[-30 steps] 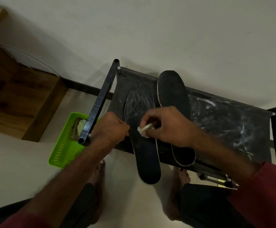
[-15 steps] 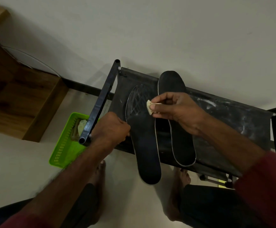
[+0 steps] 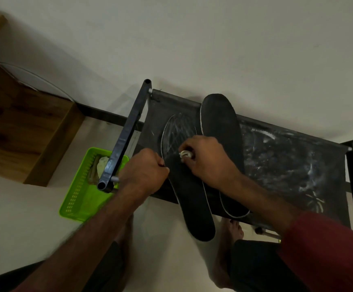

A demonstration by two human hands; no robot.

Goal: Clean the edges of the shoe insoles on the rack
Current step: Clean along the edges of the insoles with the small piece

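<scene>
On the dusty fabric rack [image 3: 287,165], the right hand [image 3: 206,160] pinches a crumpled pale rag [image 3: 185,154] against a flat black insole [image 3: 192,203] whose white rim the left hand [image 3: 144,172] grips, fingertips hidden.

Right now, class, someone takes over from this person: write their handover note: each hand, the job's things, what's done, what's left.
Left hand grips the left edge of the first insole, which overhangs the front of the rack.
Right hand pinches a small white cloth in its fingers against that insole.
Second insole lies alongside on the rack, partly under the right wrist.
Done: cannot tell how much edge is clean.
Left: finish this edge, then the second insole's.
</scene>
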